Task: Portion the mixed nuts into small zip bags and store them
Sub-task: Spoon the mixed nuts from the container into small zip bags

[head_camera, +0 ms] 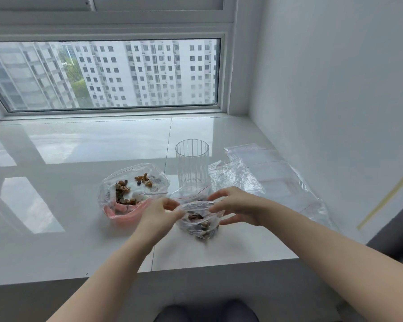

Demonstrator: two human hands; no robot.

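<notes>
Sealing looks to be the step in hand — both hands, left (159,211) and right (236,206), pinch the top of a small zip bag (201,223) holding nuts, at the worktop's (79,240) six o'clock edge. Next — press the strip fully shut, then store it; the bulk nut bag (132,189) sits at nine o'clock.

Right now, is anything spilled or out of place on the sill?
No spill shows. The nuts sit inside the big bag and the small bag that both hands, left and right, pinch. The empty bags lie crumpled beside the upright glass.
</notes>
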